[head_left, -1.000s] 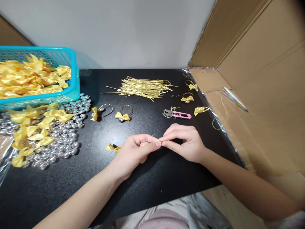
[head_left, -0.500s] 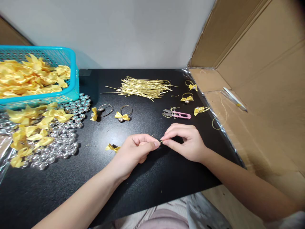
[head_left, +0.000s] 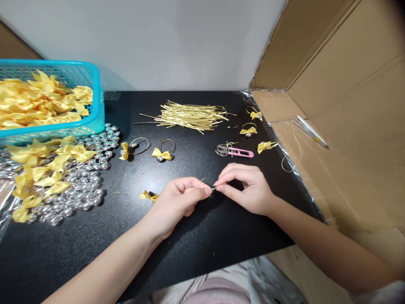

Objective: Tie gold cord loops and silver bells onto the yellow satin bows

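My left hand (head_left: 177, 202) and my right hand (head_left: 245, 188) meet over the middle of the black table (head_left: 196, 236). Both are pinched, fingertips nearly touching, on a thin gold wire (head_left: 213, 188) that shows only as a short bit between them. A loose yellow bow (head_left: 148, 196) lies just left of my left hand. Two finished gold rings with yellow bows (head_left: 163, 151) lie beyond my hands, to the left. A pile of gold wire strips (head_left: 190, 116) sits further back.
A turquoise basket (head_left: 95, 101) of yellow bows stands at the back left, with silver beads (head_left: 82, 190) and loose bows spread before it. Pink snips (head_left: 236, 151) and several more bow rings lie right of centre. A cardboard box (head_left: 341, 139) flanks the right edge.
My fingertips have drawn slightly apart, and a short bit of wire now shows between them. The view has shifted a little to the right.
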A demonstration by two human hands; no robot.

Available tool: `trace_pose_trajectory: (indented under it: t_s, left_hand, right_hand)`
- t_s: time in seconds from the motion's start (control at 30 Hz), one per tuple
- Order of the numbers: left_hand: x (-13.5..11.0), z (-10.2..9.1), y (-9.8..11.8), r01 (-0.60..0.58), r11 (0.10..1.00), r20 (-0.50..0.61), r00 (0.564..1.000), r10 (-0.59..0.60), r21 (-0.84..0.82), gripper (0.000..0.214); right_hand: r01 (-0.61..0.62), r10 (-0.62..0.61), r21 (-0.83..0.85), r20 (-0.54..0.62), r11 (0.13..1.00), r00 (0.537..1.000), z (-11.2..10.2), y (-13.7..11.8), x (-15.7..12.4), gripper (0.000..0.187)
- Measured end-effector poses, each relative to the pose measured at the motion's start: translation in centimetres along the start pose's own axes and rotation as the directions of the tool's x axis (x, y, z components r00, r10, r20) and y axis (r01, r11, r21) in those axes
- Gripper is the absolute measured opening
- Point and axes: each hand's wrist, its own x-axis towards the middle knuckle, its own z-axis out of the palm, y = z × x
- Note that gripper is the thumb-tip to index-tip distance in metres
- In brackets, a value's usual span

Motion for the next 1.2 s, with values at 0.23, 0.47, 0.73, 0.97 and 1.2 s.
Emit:
trace_pose_trajectory:
  t_s: [0.23,0.47,0.73,0.97,1.2]
  left_hand:
    - [-0.3,0.0,-0.2,-0.103,0.988,0.092,0.991,0.093,0.111,0.025]
    - [-0.3,0.0,-0.4,-0.153,0.979,0.097,0.985,0.14,0.132,0.024]
    - [-0.3,0.1,-0.5,-0.157,0.983,0.105,0.983,0.147,0.093,0.018]
    - [-0.3,0.2,-0.4,-0.173,0.975,0.11,0.981,0.158,0.141,0.021]
    - [-0.4,0.4,-0.2,-0.175,0.957,0.138,0.98,0.146,0.23,0.025]
  right_hand:
    - [0.008,-0.009,0.012,0.03,1.0,1.0,0.0,-0.2,0.0,0.006]
    - [-0.005,0.004,0.017,0.054,1.0,0.999,0.0,-0.2,0.0,0.004]
    - [0.0,-0.002,0.029,0.053,1.0,0.999,0.2,-0.1,-0.1,0.003]
    - [-0.01,0.01,0.004,0.064,1.0,0.998,0.4,-0.3,-0.1,0.007]
    - [0.039,-0.041,-0.109,-0.018,0.993,0.999,1.1,-0.2,-0.3,0.013]
